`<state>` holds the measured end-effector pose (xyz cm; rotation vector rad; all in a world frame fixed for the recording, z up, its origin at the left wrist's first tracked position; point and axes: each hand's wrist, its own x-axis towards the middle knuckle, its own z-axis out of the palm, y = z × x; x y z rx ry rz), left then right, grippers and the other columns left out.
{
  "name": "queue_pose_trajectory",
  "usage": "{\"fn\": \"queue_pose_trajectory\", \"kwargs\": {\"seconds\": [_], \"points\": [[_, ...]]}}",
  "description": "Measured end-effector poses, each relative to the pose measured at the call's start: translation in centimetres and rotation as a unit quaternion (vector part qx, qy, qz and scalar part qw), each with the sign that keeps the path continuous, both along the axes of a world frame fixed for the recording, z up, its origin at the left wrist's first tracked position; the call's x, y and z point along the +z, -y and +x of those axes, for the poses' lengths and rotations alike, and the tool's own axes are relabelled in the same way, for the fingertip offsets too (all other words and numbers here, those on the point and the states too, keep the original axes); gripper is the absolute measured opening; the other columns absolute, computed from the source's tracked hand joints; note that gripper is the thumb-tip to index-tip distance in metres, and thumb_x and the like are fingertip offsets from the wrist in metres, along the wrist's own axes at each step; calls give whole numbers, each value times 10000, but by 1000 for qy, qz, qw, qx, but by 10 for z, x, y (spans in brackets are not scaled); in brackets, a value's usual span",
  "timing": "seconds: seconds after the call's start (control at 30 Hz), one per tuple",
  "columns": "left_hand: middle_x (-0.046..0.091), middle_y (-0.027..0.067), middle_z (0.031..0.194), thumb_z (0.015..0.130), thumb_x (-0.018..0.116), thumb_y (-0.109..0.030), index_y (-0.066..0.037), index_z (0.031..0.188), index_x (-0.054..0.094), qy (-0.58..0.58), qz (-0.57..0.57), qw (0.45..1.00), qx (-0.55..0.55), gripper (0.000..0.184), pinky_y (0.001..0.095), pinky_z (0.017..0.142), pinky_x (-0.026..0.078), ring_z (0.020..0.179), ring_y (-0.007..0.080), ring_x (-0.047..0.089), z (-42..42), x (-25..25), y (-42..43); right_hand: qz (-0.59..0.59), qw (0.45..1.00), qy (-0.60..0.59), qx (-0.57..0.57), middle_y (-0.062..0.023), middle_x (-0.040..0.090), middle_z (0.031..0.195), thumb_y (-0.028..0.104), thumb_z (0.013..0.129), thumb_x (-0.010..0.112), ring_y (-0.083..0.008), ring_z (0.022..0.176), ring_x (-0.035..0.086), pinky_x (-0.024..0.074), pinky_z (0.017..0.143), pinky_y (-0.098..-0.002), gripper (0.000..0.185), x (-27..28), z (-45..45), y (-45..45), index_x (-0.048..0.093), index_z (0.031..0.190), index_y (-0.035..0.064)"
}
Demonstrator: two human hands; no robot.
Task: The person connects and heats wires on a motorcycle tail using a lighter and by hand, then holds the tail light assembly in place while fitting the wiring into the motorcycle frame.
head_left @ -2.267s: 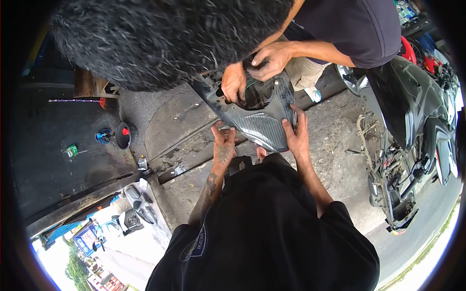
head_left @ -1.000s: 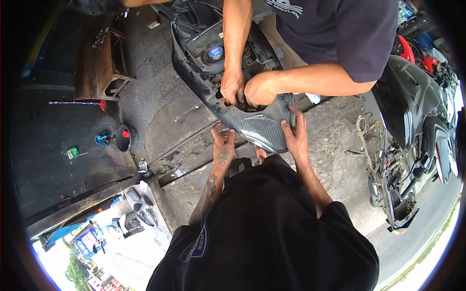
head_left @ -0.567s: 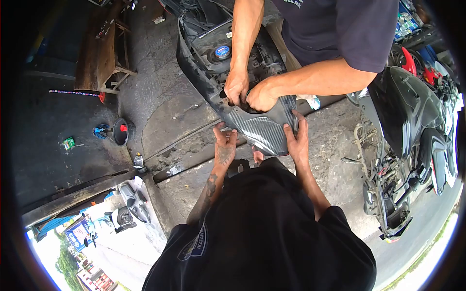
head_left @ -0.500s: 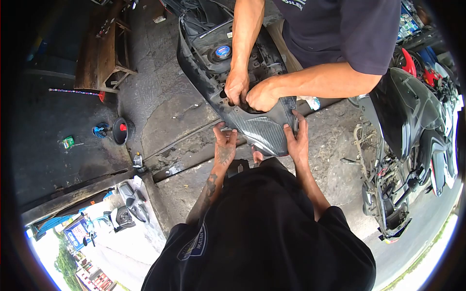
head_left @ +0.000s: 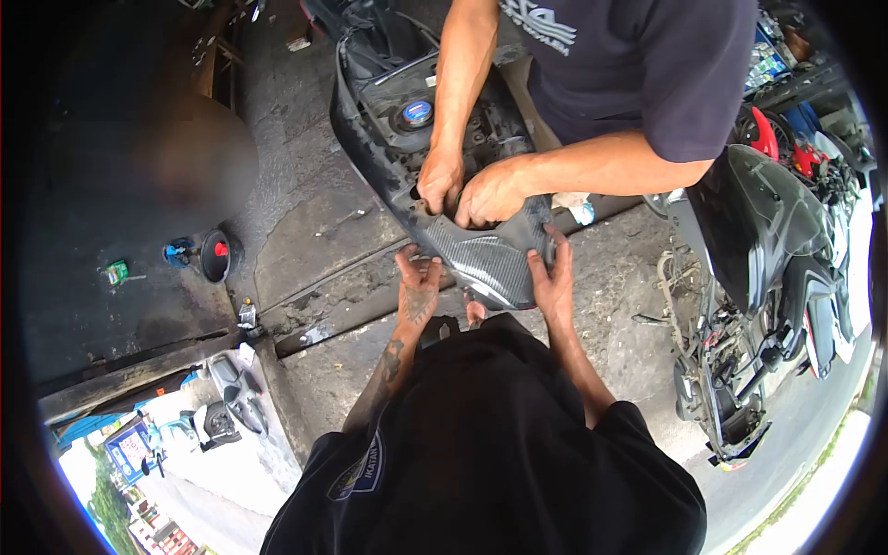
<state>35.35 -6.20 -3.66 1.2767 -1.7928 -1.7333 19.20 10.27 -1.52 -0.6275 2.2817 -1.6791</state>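
Observation:
A dark motorcycle body with a carbon-patterned rear panel (head_left: pixel 476 259) stands in front of me. My left hand (head_left: pixel 419 285) is at the panel's left edge, thumb and fingers around it. On the right edge, my right hand (head_left: pixel 553 276) grips the same panel, its thumb on the top face. Another person's two hands (head_left: pixel 441 178) reach into the opening just ahead of the panel; their fingertips are partly hidden inside. A round cap with a blue top (head_left: pixel 417 113) sits farther forward on the body.
A black bucket with a red item (head_left: pixel 215 258) stands at the left, near a green packet (head_left: pixel 117 271). At the right are a stripped motorcycle frame (head_left: pixel 731 379) and dark motorcycle fairings (head_left: pixel 740 213). A blurred dark shape covers part of the upper left.
The other person's head has moved out of view, and both their hands now work in the opening. My hands keep their places on the panel. The view has shifted slightly.

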Motion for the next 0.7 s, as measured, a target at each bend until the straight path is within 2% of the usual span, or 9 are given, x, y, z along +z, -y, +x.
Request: {"fn": "queue_pose_trajectory", "kwargs": {"seconds": [0.07, 0.13, 0.17, 0.2, 0.33, 0.53, 0.63, 0.67, 0.7], "points": [[627, 139, 987, 964, 591, -185, -81, 1351, 243, -45, 42, 998, 31, 530, 314, 675, 530, 816, 201, 657, -2, -3, -2, -101, 987, 118, -34, -253, 383, 1402, 40, 888, 608, -321, 1311, 368, 300, 1104, -414, 603, -4, 6, 5, 318, 1411, -32], [598, 144, 1129, 971, 588, -269, -126, 1431, 183, -46, 114, 991, 48, 629, 338, 721, 544, 942, 230, 638, -5, 15, -7, -68, 992, 89, -65, -245, 304, 1468, 109, 898, 638, -302, 1366, 294, 255, 1123, -408, 742, -3, 10, 5, 191, 1479, -4], [555, 175, 1217, 969, 571, -361, -143, 1486, 99, -47, 164, 983, 68, 733, 398, 782, 547, 1007, 281, 622, -6, 14, -8, -101, 987, 93, -87, -242, 335, 1449, 154, 896, 664, -315, 1354, 313, 269, 1116, -412, 768, -13, 10, 7, 192, 1485, 15], [460, 213, 1341, 959, 552, -441, -137, 1507, 76, -47, 208, 974, 76, 787, 472, 856, 530, 1134, 360, 559, -7, 8, -8, -65, 981, 162, -85, -247, 345, 1448, 225, 897, 682, -333, 1348, 335, 291, 1109, -418, 794, 0, 10, 4, 191, 1495, 45], [235, 251, 1501, 947, 503, -544, -98, 1510, 116, -87, 329, 940, 27, 816, 563, 967, 465, 1318, 452, 368, -7, -11, -1, -62, 974, 214, -49, -274, 339, 1470, 353, 903, 671, -356, 1357, 349, 319, 1103, -417, 821, -24, 4, 0, 192, 1500, 55], [183, 275, 1520, 908, 510, -626, -91, 1530, 38, -105, 339, 935, 2, 947, 581, 1007, 426, 1367, 483, 286, -5, -23, 4, -25, 960, 275, -45, -250, 351, 1483, 421, 902, 649, -336, 1380, 349, 312, 1111, -398, 815, -9, 4, -1, 224, 1506, 75], [157, 278, 1531, 908, 504, -632, -58, 1522, 58, -115, 354, 928, 3, 952, 577, 1010, 425, 1368, 481, 284, -7, -26, 3, -20, 965, 257, -39, -267, 353, 1469, 398, 896, 662, -327, 1389, 320, 306, 1111, -389, 828, 21, 5, -1, 228, 1491, 20], [173, 256, 1533, 923, 493, -615, -45, 1516, 96, -117, 368, 922, 13, 914, 551, 996, 445, 1352, 465, 321, -7, -32, 1, -14, 965, 255, -56, -259, 368, 1459, 368, 905, 658, -316, 1374, 337, 317, 1101, -381, 795, 27, 6, -1, 243, 1487, 20], [274, 223, 1499, 942, 485, -588, -47, 1502, 163, -124, 353, 927, 7, 843, 522, 968, 472, 1296, 432, 415, -6, -26, -2, -5, 964, 258, -62, -250, 384, 1449, 338, 913, 653, -304, 1360, 355, 328, 1091, -372, 763, 30, 8, 1, 257, 1483, 21]]}}
